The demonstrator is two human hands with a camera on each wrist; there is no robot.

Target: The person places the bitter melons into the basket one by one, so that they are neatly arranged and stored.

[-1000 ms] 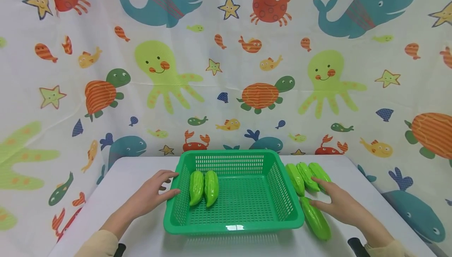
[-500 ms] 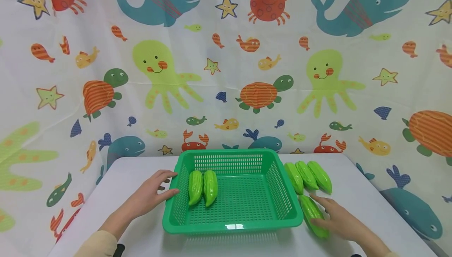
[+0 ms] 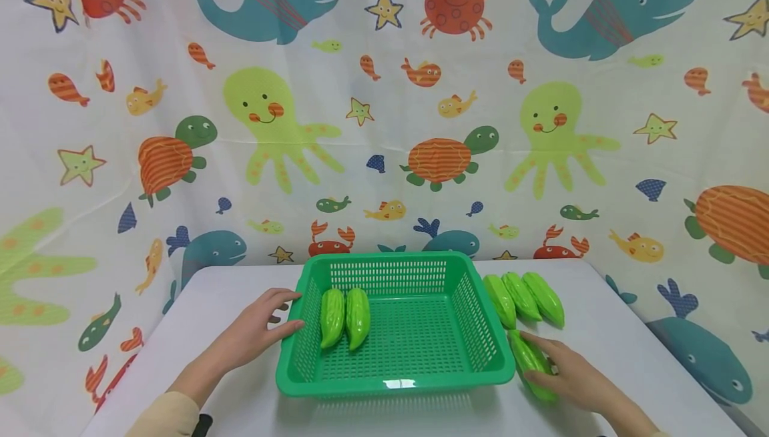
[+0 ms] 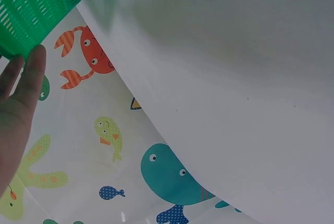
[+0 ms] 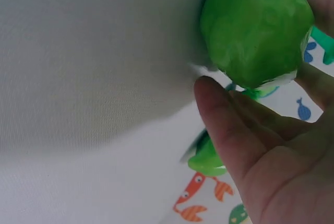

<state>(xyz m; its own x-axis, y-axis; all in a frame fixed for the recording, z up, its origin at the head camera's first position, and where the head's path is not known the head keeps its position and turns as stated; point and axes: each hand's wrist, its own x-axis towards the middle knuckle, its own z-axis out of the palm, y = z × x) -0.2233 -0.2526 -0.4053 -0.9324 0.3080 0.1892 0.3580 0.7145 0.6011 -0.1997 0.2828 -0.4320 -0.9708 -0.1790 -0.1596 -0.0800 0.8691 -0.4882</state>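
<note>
In the head view, my right hand point(image 3: 567, 373) is around a green bitter melon point(image 3: 530, 363) lying on the table right of the basket, thumb on one side and fingers on the other. The right wrist view shows the stem end of this bitter melon point(image 5: 255, 31) between thumb and fingers. My left hand point(image 3: 264, 323) rests with relaxed, spread fingers against the left side of the green plastic basket point(image 3: 396, 387); the left wrist view shows its fingertips at the basket wall point(image 4: 39, 15). Two bitter melons point(image 3: 345, 319) lie side by side inside the basket's left part.
Three more bitter melons point(image 3: 523, 297) lie beside the basket's right wall, behind the one at my right hand. All stand on a white table point(image 3: 240, 397). A curtain point(image 3: 384, 123) printed with sea animals hangs behind and at both sides.
My right hand has come from above the rear melons towards me, down to the nearest bitter melon, and closed in around it. My left hand and the basket stay in place.
</note>
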